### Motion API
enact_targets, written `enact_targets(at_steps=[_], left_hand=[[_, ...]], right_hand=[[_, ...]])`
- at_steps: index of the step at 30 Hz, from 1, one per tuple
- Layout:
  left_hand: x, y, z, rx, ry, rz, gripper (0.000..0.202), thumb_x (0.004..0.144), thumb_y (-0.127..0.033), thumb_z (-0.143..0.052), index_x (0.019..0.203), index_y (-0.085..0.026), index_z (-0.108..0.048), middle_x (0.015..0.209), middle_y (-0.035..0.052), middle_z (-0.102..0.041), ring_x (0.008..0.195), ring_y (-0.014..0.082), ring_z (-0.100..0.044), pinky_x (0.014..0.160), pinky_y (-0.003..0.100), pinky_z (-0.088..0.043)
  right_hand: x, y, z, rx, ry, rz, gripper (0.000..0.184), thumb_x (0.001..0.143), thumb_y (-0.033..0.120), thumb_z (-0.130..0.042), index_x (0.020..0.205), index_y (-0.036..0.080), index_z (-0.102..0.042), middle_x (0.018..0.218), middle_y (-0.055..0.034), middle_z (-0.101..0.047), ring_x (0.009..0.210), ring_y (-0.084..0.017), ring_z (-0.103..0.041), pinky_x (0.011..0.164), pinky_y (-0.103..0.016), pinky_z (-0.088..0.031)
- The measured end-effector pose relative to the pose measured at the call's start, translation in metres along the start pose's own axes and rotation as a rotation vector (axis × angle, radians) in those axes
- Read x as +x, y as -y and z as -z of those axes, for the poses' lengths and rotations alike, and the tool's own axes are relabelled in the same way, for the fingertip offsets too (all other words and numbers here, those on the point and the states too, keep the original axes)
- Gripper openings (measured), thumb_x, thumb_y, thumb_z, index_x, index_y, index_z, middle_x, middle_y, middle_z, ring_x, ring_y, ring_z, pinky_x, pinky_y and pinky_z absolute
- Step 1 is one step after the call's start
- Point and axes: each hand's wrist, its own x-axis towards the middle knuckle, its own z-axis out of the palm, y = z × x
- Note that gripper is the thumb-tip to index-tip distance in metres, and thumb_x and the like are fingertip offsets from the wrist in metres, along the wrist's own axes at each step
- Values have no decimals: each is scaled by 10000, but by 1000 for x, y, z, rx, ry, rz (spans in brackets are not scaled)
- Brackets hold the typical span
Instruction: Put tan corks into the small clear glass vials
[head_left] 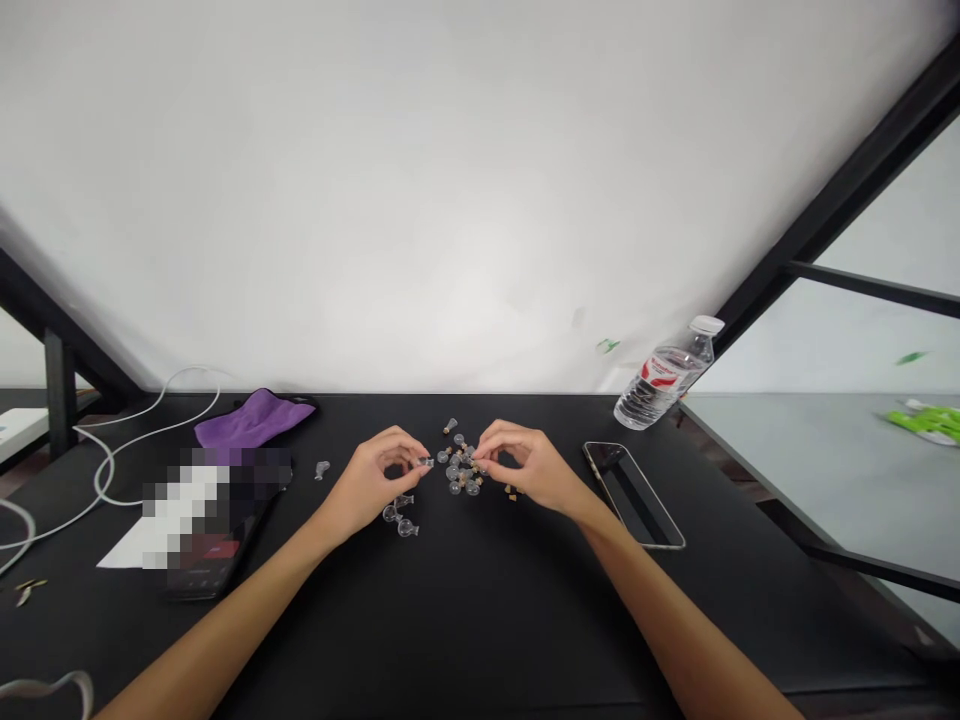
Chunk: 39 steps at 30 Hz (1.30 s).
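Note:
My left hand (386, 468) pinches a tiny clear glass bottle (426, 462) between thumb and fingertips, its neck pointing right. Across from it, my right hand (519, 462) has thumb and forefinger closed at the edge of a pile of small round corked bottles (454, 474); what sits in that pinch is too small to make out. A few uncorked glass bottles (407, 527) lie below my left hand. Loose corks (513, 492) are under my right hand. Another pair of little clear pieces (322, 469) rests further left.
On the right are a phone (637, 497) and a tilted water bottle (669, 375). A purple cloth (255, 424), a partly blurred dark device (206, 565) and white cables (112, 455) occupy the left of the black table (450, 620). A white wall (465, 200) stands behind.

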Motion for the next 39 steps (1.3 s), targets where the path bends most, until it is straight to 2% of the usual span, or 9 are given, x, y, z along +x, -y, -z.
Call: enact_targets(at_steps=[5, 11, 14, 26, 31, 39], left_hand=[[-4, -10, -17, -168, -1, 10, 133, 869, -265, -774, 960, -175, -738, 1003, 58, -643, 768, 127, -616, 736, 280, -552], [-8, -12, -23, -250, 12, 81, 154, 853, -271, -800, 949, -160, -752, 997, 72, -700, 917, 193, -711, 862, 312, -588], [-9, -12, -25, -274, 13, 109, 174, 845, -278, -813, 955, -157, -754, 988, 72, -721, 949, 207, -728, 879, 309, -594], [-9, -11, -24, -459, 21, 253, 215, 758, -258, -891, 873, -133, -758, 849, 60, -774, 774, 166, -733, 777, 285, -609], [-9, -13, -25, -471, 3, 237, 195, 744, -239, -897, 843, -133, -767, 822, 47, -756, 744, 150, -728, 752, 270, -615], [-12, -13, -28, -383, -71, 106, 147, 751, -234, -892, 821, -150, -794, 808, 20, -675, 763, 168, -751, 754, 276, -637]], right_hand=[[-2, 4, -19, 31, -3, 13, 82, 890, 285, -769, 926, 213, -788, 955, -58, -628, 828, -175, -624, 768, -321, -533], [-3, 9, -28, 58, -3, -4, 93, 882, 263, -789, 960, 215, -775, 951, -53, -671, 849, -181, -624, 783, -326, -513], [-4, 9, -31, 56, -34, -8, 106, 865, 264, -810, 953, 215, -777, 929, -47, -695, 843, -182, -635, 779, -326, -506], [-6, 10, -34, 71, -93, -77, 102, 819, 288, -848, 827, 211, -781, 836, -38, -729, 807, -200, -687, 778, -339, -536], [-5, 12, -35, 85, -98, -77, 97, 794, 259, -863, 786, 206, -782, 794, -29, -727, 776, -191, -679, 759, -325, -523], [-4, 4, -43, 253, -134, -162, 141, 763, 273, -876, 797, 191, -767, 767, -27, -753, 758, -190, -712, 750, -321, -557]])
